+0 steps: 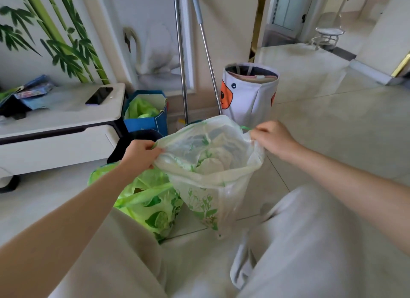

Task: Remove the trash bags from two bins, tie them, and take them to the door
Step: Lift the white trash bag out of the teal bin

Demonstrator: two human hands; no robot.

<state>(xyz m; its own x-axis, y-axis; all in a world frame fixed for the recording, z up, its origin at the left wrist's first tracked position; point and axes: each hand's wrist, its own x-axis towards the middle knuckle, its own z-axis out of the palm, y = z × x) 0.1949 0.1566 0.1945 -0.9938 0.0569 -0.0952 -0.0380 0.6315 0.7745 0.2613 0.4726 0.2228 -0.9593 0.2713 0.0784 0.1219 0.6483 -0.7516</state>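
A translucent white trash bag (213,182) with green leaf print hangs above the floor, its mouth stretched open, with crumpled white waste inside. My left hand (138,154) is closed on the left side of its rim and my right hand (273,138) pinches the right side by a green drawstring. A bright green printed trash bag (150,206) sits on the floor just left of it, under my left forearm. A dark bin (133,142) stands behind my left hand, mostly hidden.
A white low cabinet (66,120) with a phone (99,95) stands at left. A blue paper bag (146,111) with green plastic inside, two mop poles (182,60) and a white fabric basket (250,93) stand behind. Tiled floor stretches right toward a doorway (288,11).
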